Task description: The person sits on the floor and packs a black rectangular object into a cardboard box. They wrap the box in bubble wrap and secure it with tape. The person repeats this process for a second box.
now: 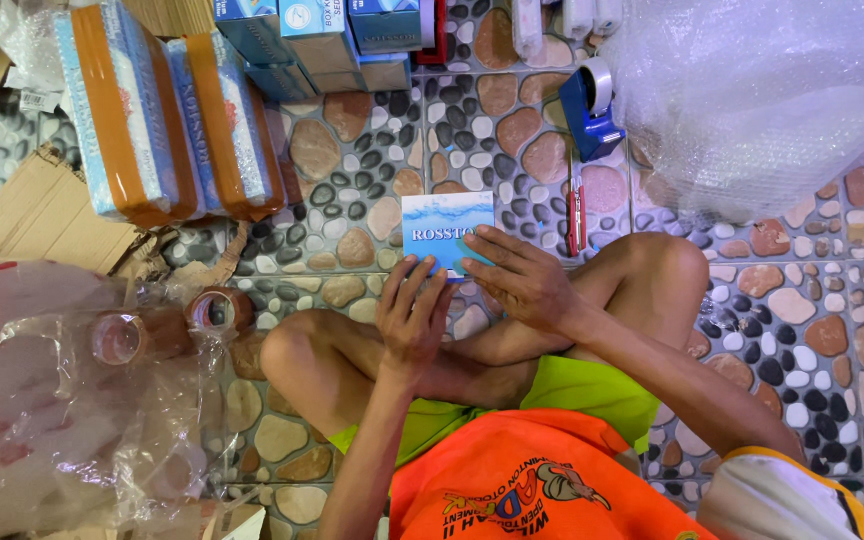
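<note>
person seated cross-legged on pebble-pattern floor (832,330). both hands grip small blue box (442,228) in front of the knees: left hand (412,315) at its near edge, right hand (522,280) fingers laid on top.

The small box (447,229) is flat and rectangular, with a light blue face, a paler, cloudy white band along its far edge and white lettering across the middle. It sits near the middle of the scene, just beyond the person's crossed legs, its printed face turned up and its long edges running left to right, almost square to the view. Its near edge and near right corner are covered by fingers, so whether it rests on the pebble-patterned floor or is lifted off it cannot be told.
</note>
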